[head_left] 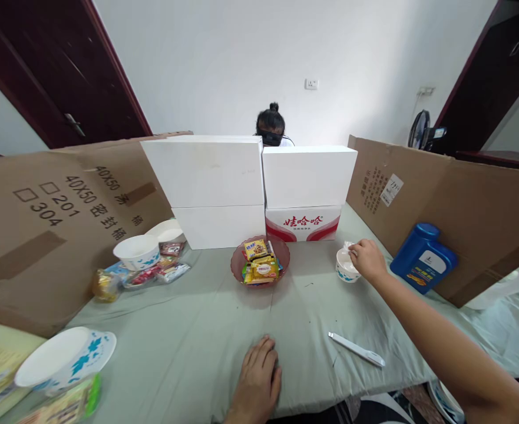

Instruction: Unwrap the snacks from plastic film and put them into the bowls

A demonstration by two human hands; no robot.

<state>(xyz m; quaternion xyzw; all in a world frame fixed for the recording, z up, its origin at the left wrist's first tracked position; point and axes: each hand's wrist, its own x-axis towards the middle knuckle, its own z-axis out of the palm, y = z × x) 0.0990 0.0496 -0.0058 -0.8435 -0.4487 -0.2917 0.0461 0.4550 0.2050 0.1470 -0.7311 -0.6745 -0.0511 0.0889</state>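
Observation:
My right hand (367, 259) reaches out over the table and pinches something white at the rim of a small white cup (344, 269) with blue marks. My left hand (258, 376) lies flat on the pale green tablecloth (197, 335) near the front edge, fingers together and holding nothing. A white pen-like tool (356, 348) lies on the cloth between the two hands. A red glass bowl (240, 259) filled with yellow snack packets stands in the middle, left of the cup.
White boxes (206, 171) and a red-printed carton (303, 222) are stacked at the back, with a person's head behind them. Cardboard walls (42, 224) stand on both sides. A blue jug (422, 257) leans at the right. White bowls (137, 251) and snack packets (171, 271) lie at the left.

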